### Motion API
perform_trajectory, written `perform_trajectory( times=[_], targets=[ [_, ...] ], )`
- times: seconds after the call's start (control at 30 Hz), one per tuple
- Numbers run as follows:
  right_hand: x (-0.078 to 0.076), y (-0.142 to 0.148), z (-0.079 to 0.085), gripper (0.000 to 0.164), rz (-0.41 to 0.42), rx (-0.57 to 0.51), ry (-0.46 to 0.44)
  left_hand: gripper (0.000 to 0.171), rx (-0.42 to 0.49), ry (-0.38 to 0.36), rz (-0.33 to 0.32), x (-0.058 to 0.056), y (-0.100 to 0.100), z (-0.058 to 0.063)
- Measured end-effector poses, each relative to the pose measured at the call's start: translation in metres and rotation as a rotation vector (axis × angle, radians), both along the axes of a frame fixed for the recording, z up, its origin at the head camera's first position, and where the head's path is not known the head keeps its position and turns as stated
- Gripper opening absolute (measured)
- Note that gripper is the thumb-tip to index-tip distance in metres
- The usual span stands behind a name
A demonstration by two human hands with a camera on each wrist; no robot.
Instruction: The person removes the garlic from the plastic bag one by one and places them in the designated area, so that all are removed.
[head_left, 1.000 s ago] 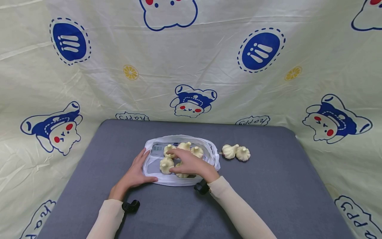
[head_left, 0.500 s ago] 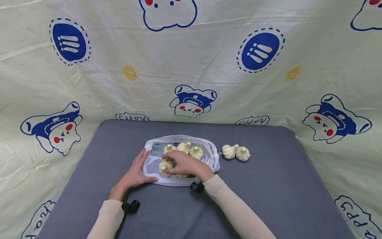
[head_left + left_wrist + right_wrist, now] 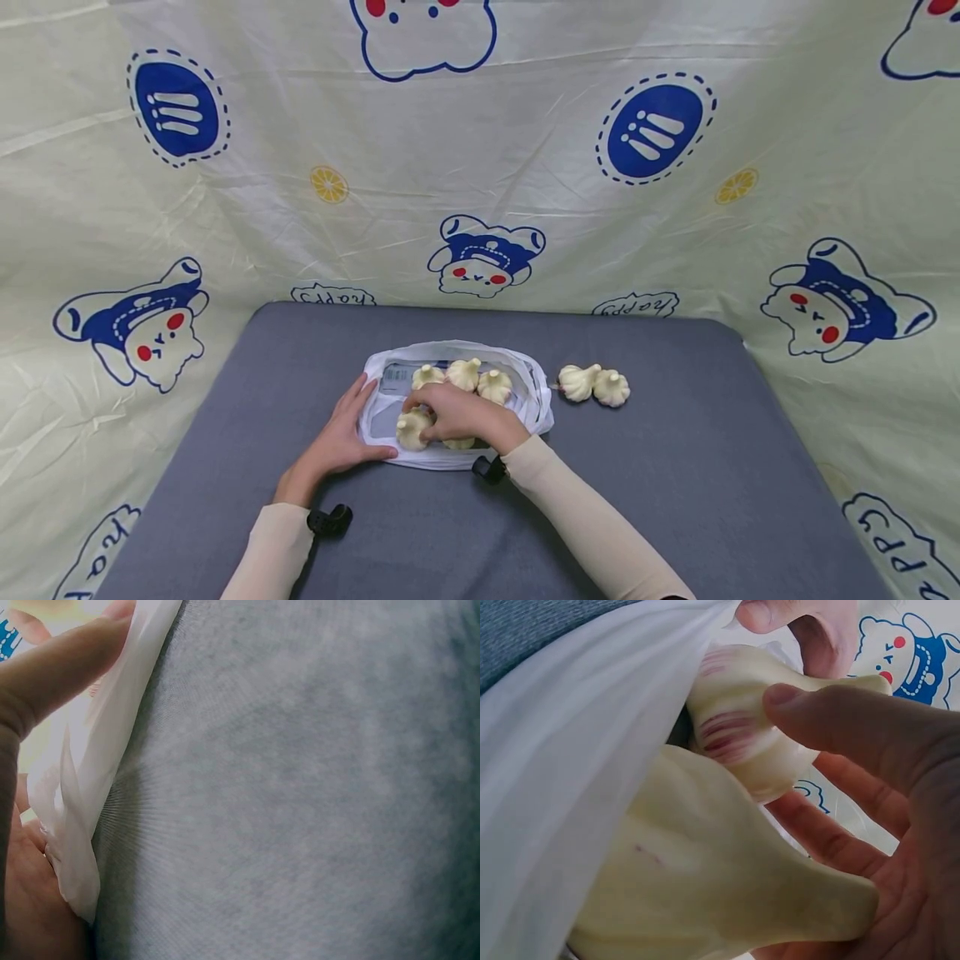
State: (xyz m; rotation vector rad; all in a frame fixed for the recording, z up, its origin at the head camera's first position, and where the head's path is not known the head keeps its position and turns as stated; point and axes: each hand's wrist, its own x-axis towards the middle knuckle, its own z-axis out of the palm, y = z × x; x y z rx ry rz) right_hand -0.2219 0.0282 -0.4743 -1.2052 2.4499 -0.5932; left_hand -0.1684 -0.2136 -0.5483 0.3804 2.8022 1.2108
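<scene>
Between the thumb and fingers of the right hand, a garlic bulb is grasped at the near left inside an open white plastic bag; purple streaks on its pale skin are shown by the right wrist camera. By the left hand, the bag's left end is touched: the fingers are extended, unclenched, along the outside, and the thumb is laid against the near edge. Beyond the right hand, three bulbs are set inside the bag at the back; a fourth bulb is partly hidden beneath that hand. Just outside the bag's right end, two bulbs are placed side by side on the grey desk. Behind it, a pale backdrop is printed with blue cartoon animals and orange slices.
</scene>
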Motion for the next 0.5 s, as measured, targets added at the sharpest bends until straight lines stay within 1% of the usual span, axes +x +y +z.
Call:
perform_trajectory(
  times=[0.1, 0.23, 0.5],
  targets=[
    [-0.001, -0.001, -0.001, 0.04, 0.013, -0.008, 0.024, 0.121, 0.004, -0.001, 0.001, 0.0, 0.0, -0.001],
    [-0.001, 0.0, 0.001, 0.04, 0.01, -0.044, 0.041, 0.121, -0.001, 0.003, 0.001, 0.0, 0.001, 0.0],
    [0.001, 0.008, 0.013, 0.045, -0.074, -0.131, -0.014, 0.122, -0.001, -0.024, 0.009, 0.002, 0.001, 0.004]
  ],
)
